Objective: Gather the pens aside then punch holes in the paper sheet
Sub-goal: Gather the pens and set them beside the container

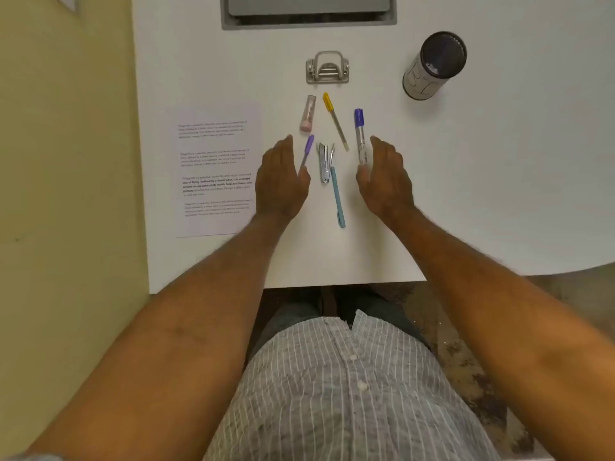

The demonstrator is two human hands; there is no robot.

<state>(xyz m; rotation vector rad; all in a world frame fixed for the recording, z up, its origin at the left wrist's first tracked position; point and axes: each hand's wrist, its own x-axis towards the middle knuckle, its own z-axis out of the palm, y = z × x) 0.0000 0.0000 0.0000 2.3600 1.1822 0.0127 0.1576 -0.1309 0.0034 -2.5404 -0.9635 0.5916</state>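
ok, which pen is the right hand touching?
The blue-capped marker: its lower end meets the right hand at the thumb. The yellow-capped and light-blue pens lie apart from it.

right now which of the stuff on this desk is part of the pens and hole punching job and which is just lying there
For the job:
purple pen
yellow pen
blue marker
light blue pen
hole punch
paper sheet

Just lying about:
stapler
pink eraser
cylindrical container
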